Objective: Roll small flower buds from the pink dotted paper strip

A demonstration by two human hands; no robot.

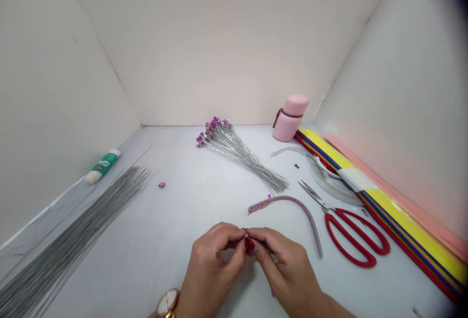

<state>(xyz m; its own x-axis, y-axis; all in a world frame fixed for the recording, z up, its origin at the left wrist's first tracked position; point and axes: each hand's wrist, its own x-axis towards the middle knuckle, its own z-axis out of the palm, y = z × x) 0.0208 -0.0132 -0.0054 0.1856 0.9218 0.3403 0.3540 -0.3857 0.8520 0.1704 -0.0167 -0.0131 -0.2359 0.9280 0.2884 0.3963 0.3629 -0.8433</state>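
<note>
My left hand (pixel 216 262) and my right hand (pixel 287 264) meet low in the middle of the head view, thumbs and index fingers pinched together tip to tip. A shiny dark red spot (pixel 249 245) shows between them; whether it is a painted nail or a small held piece I cannot tell. Whatever lies in the pinch is hidden by the fingers. Just beyond my right hand, a curved speckled strip (pixel 305 207) lies on the table. Red-handled scissors (pixel 353 235) rest farther right, with their blades slightly apart.
Purple-tipped silver wire stems (pixel 244 155) lie bundled at the back. Bare grey wires (pixel 78 230) stretch along the left, near a glue stick (pixel 102 166) and a small pinkish piece (pixel 162 185). A pink flask (pixel 290 118), clear tape strip (pixel 329 184) and coloured sheets (pixel 395 211) occupy the right.
</note>
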